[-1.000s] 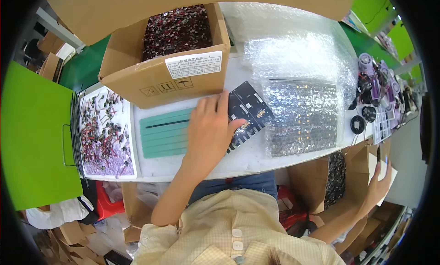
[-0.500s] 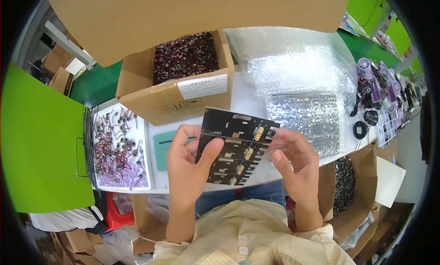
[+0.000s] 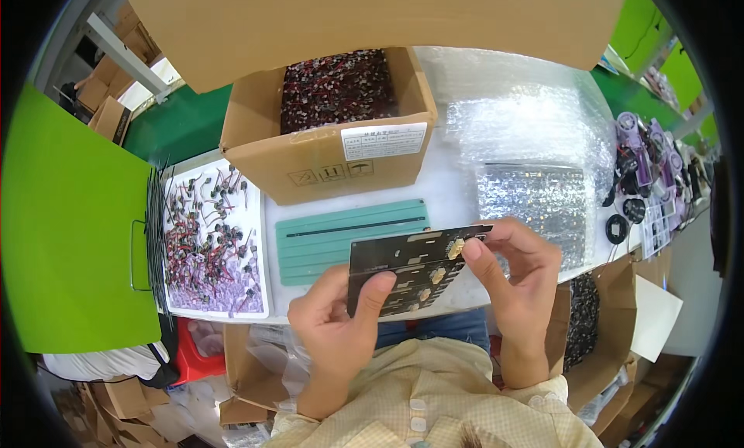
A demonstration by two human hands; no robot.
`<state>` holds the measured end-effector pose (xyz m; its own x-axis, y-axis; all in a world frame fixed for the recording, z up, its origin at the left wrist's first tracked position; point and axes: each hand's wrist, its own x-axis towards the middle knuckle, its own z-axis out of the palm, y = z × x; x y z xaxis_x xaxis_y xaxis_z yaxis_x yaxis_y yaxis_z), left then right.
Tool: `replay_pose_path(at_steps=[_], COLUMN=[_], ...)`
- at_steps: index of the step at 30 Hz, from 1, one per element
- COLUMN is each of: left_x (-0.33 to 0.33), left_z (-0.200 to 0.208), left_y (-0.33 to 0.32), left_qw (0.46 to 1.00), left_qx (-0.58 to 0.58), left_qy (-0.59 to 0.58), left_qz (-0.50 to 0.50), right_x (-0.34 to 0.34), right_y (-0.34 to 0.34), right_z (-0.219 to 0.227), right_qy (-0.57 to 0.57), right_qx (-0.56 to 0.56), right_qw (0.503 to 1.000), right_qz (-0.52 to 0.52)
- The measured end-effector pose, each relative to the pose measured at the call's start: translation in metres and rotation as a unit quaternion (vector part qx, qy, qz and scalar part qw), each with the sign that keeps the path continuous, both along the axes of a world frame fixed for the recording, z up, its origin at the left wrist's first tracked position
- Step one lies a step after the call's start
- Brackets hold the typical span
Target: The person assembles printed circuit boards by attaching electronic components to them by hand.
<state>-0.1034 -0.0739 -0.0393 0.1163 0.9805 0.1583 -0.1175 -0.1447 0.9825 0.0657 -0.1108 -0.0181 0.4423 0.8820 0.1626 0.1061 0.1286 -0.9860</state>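
A black printed circuit board panel [image 3: 387, 254] with pale connectors along its right side is held tilted above the front of the table. My left hand [image 3: 341, 316] grips its left edge, thumb on the upper face and fingers behind. At the upper right corner my right hand [image 3: 515, 273] pinches the board, its thumb by a connector and its fingers behind the edge. Just beyond the board lies a green ridged mat [image 3: 325, 254] with a dark strip in one groove; the board covers part of it.
A cardboard box [image 3: 333, 161] full of small wired parts stands behind the mat. On the left is a white tray [image 3: 267, 285] of wired parts; at right lie bubble wrap [image 3: 527, 122] over more boards and purple devices [image 3: 635, 157]. An open carton [image 3: 612, 332] sits below the table's right edge.
My right hand has closed from spread fingers onto the board's right corner. The panel has tilted flatter and shifted slightly right and down, uncovering more of the green mat.
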Motion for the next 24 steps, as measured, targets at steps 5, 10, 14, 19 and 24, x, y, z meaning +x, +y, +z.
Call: replay_pose_path(at_steps=[5,10,14,19,24], left_x=[0.005,0.003,-0.001,-0.009,-0.015], left_z=[0.0,-0.001,0.003,0.004,0.009], left_y=[-0.018,-0.012,-0.001,0.003,0.005], left_qw=[0.958,0.972,0.993,0.986,0.974], left_qx=[0.111,0.135,0.032,-0.008,-0.004], left_qy=[0.235,0.138,-0.084,-0.165,-0.224], left_qz=[0.12,0.132,0.07,0.029,0.029], right_x=[-0.004,0.003,0.016,0.011,0.003], right_y=[0.012,0.019,0.022,0.043,0.107], right_z=[-0.007,0.001,0.001,0.029,0.061], right_qy=[-0.007,0.105,0.212,0.092,-0.263], right_qx=[0.029,0.003,-0.002,0.039,0.115], right_qw=[0.999,0.994,0.966,0.986,0.958], right_qz=[-0.028,0.039,0.146,0.133,0.019])
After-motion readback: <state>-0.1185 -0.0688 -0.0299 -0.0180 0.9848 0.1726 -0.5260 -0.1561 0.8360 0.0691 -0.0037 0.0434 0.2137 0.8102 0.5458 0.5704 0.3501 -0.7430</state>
